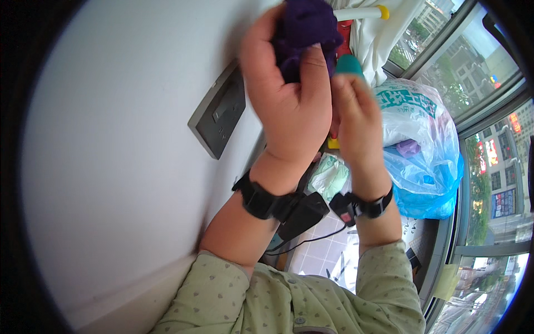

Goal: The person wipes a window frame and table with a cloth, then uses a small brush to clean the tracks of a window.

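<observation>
My left hand grips a bunched dark purple cloth, with the thumb pressed over its lower edge. Close beside it, my right hand is closed around a teal object with a rounded end. Motion blurs this hand, and most of the teal object is hidden in the fingers. A small yellow piece shows just below the right fingers; whether it belongs to the held object I cannot tell. Both hands are raised near the wall, at the top of the view.
A dark socket plate is on the white wall left of my hands. At right, filled plastic bags stand by the windows. A white rod with a yellow end and white fabric are beyond. A pale green packet lies below.
</observation>
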Available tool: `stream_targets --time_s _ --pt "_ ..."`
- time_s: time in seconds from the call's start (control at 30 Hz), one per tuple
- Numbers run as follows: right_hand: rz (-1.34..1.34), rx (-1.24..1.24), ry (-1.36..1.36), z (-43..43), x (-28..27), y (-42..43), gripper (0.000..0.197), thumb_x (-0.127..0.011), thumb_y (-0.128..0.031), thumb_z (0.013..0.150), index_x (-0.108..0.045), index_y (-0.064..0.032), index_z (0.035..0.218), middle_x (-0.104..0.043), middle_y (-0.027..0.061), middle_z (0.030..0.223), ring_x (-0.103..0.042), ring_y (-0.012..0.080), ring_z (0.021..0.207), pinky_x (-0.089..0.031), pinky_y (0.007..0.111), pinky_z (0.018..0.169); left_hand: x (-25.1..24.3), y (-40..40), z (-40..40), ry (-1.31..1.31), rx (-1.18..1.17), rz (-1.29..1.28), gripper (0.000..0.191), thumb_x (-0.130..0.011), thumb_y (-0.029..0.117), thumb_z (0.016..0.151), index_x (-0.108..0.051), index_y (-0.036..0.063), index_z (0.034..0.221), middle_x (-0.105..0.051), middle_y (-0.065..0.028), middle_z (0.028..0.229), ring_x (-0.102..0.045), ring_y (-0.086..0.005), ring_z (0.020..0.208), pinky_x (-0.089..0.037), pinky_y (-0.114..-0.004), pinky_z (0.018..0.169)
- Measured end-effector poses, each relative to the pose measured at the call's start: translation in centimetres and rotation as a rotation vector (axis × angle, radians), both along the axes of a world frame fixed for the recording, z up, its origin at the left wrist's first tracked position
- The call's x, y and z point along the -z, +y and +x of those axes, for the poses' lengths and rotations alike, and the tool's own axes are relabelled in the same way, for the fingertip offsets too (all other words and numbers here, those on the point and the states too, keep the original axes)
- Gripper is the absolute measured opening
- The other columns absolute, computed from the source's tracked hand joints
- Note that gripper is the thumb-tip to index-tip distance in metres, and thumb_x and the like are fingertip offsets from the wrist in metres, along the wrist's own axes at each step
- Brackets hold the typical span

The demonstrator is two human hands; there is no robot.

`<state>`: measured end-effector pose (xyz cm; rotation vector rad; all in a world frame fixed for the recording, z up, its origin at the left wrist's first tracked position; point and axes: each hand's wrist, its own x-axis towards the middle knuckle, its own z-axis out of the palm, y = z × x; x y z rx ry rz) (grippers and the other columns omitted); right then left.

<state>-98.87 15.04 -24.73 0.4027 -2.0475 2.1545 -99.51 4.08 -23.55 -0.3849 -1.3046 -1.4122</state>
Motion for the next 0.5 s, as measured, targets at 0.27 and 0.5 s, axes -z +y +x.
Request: stream_targets --time_s 0.27,0.5 --pt "-0.247 0.155 0.022 -17.2 -3.8 3.5 0.019 -0.060 -0.025 0.098 -0.061 -0.0073 0.092 -0.046 -0.0041 0.063 -0.040 0.0057 0.048 -0.027 0.023 0.041 2.4 0.8 -1.7 -0.026 -0.187 -0.253 0.051 -0.060 -0.005 0.080 -0.052 0.0017 0.129 -0.055 -0.0177 0.126 -0.051 -0.0372 0.117 -0.040 -0.043 0.103" --pt "0.353 0.230 -0.104 -12.7 15.8 3.8 0.037 -0.056 -0.036 0.100 -0.063 -0.0028 0.084 -0.056 0.0055 0.065 -0.055 0.0163 0.060 -0.045 0.035 0.055 5.4 1.2 -3.0 -0.217 -0.191 -0.234 0.041 -0.062 0.003 0.088 -0.054 0.0020 0.128 -0.059 -0.0130 0.120 -0.055 -0.0300 0.111 -0.042 -0.039 0.101"
